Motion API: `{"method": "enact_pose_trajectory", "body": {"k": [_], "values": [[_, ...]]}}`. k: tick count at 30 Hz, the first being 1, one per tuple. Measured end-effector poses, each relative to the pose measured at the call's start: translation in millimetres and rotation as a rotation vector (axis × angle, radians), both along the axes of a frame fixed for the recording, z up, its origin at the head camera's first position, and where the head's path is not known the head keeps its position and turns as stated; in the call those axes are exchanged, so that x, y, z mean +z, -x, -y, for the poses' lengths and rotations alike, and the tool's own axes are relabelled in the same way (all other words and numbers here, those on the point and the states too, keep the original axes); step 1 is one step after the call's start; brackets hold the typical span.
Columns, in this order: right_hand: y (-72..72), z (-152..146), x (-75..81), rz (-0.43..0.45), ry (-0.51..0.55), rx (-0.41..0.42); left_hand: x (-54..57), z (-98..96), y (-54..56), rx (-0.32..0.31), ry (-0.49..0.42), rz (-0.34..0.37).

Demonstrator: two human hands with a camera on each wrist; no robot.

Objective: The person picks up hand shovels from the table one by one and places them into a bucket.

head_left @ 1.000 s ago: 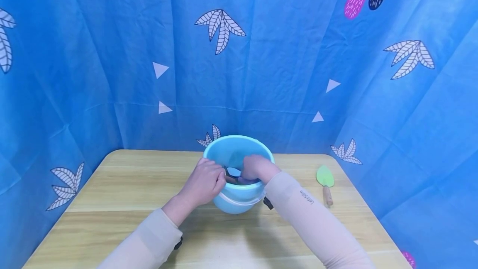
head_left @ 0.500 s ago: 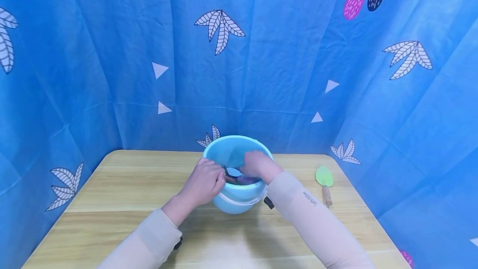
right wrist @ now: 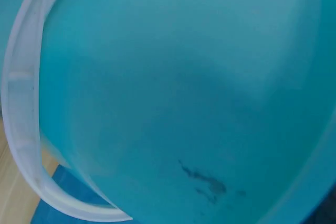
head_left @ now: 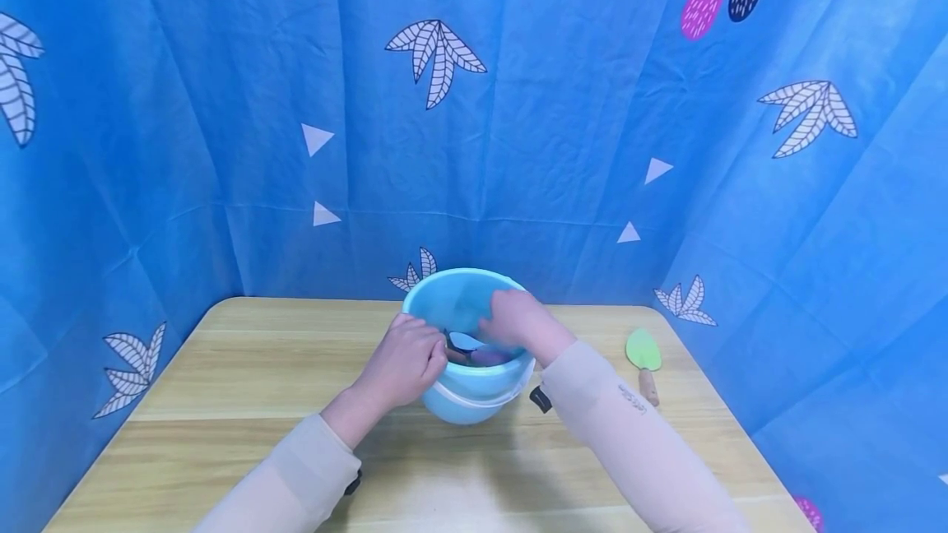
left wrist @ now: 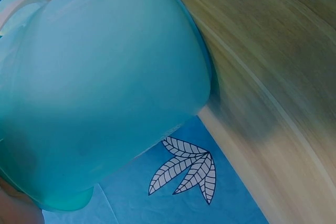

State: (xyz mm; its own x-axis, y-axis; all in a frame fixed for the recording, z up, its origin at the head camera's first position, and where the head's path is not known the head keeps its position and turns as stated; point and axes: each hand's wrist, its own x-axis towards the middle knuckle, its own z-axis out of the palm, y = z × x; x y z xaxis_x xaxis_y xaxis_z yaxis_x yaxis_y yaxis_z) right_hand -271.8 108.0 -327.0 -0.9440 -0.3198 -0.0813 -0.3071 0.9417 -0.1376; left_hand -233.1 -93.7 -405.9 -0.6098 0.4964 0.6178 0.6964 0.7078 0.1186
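Note:
A light blue bucket (head_left: 462, 408) with a white handle (right wrist: 23, 93) stands at the middle of the table, its mouth facing up toward the head camera. My left hand (head_left: 406, 359) grips its near left rim, fingers over the edge; part of that hand (left wrist: 20, 207) shows at the lower left of the left wrist view. My right hand (head_left: 518, 321) is inside the mouth at the right, its fingers blurred; I cannot tell whether they hold anything. Below lie a light blue rounded piece (head_left: 465, 340), a purple piece (head_left: 490, 356) and a brown piece (head_left: 456, 355).
A hand trowel (head_left: 643, 349) with a green blade and a wooden handle lies on the wooden table (head_left: 244, 368) at the right. Blue patterned curtains (head_left: 474, 146) hang behind the table and along both sides.
My right hand has risen slightly and shifted right within the bucket's mouth, uncovering more of the purple piece. The left hand stays on the rim.

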Motion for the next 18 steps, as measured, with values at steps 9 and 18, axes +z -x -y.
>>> {"method": "enact_pose_trajectory", "body": {"k": [9,18], "values": [[-9.2,-11.1,9.2,-0.088,0.090,0.000,-0.4,0.5,-0.1,0.007,-0.001,0.012],[-16.6,-25.2,17.8,-0.109,0.185,-0.035,0.7,-0.7,-0.5,0.001,-0.007,0.008]]}}
